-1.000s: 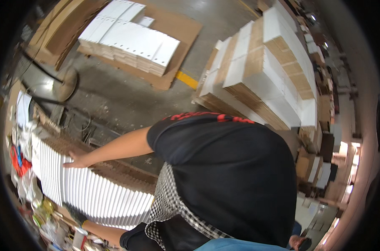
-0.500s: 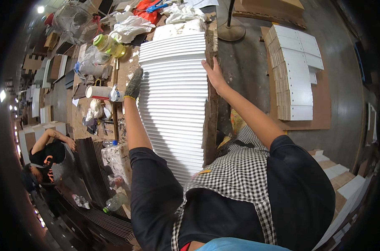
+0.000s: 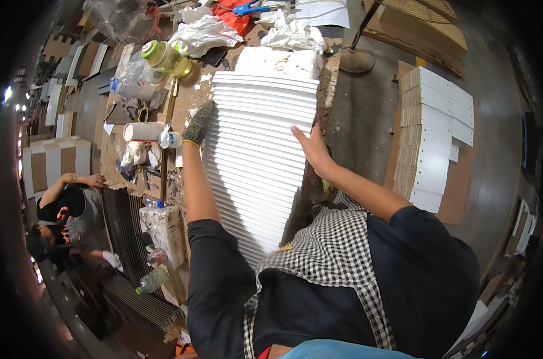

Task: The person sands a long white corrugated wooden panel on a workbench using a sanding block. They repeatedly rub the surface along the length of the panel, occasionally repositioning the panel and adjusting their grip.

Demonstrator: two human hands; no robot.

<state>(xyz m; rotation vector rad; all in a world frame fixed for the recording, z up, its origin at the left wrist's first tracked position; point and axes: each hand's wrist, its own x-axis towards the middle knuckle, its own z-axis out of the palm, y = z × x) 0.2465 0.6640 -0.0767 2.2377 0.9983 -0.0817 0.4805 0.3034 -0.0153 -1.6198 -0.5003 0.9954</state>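
Observation:
A long row of thin white panels [image 3: 259, 155] stands packed edge-up on the workbench [image 3: 188, 96] in front of me. My left hand [image 3: 200, 122], in a dark knitted glove with a yellow cuff, lies along the row's left side with fingers stretched. My bare right hand [image 3: 310, 146] is at the right side, thumb spread over the panels' top edges and fingers along their ends. Neither hand closes round a panel. The far panels sit slightly skewed against the rest, and the near end of the row reaches my checked apron [image 3: 319, 251].
Left on the bench are a yellow-green bottle [image 3: 167, 58], a white cup [image 3: 143, 131] and a small tub [image 3: 171, 139]. White rags [image 3: 206, 33] lie at the back. A stack of white panels [image 3: 436, 131] stands at right. Another person [image 3: 71, 206] works at left.
The view has shifted, and the far part of the row now slants to the right. My right hand's thumb has come further over the panels. The other person's arm has moved.

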